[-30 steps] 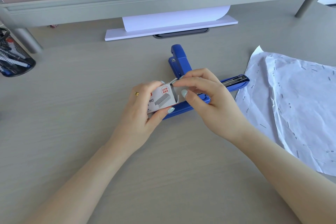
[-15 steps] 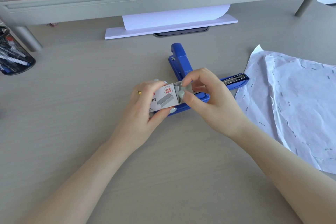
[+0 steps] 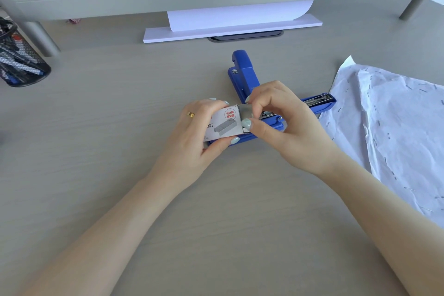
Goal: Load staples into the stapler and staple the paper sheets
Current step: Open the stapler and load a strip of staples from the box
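Head camera, centre of the frame: since the earlier pictures the right hand (image 3: 286,125) has been drawn in closer to the staple box (image 3: 222,125), and its fingers (image 3: 264,101) have been curled more tightly over the box's open end. A silver block of staples (image 3: 245,113) is now pinched there between the right thumb and forefinger, partly out of the box. The box is gripped by the left hand (image 3: 192,132), with the thumb beneath and the fingers closed over the top; a gold ring (image 3: 191,114) is worn on it.

The blue stapler (image 3: 242,72) lies on the desk (image 3: 120,127) just behind and under the hands, swung open, with its metal staple channel (image 3: 317,100) exposed toward the right. The crumpled paper sheets (image 3: 396,127), already dotted with many staples, are spread at the right edge of the frame. A stack of clean white paper (image 3: 230,27) rests at upper centre, and a mesh pen holder (image 3: 19,62) stands at upper left.

Risks, as judged: the staple strip could be snapped or scattered if it is pulled at an angle or squeezed too hard; it could be dropped between box and channel, or seated the wrong way up, and the stapler jammed.

Writing: red Chinese characters in a red circle are printed on the box, possibly 尖针脚易穿透; the character 钉 is seen beside a drawing of staples. The marking on the stapler is too small to be read.
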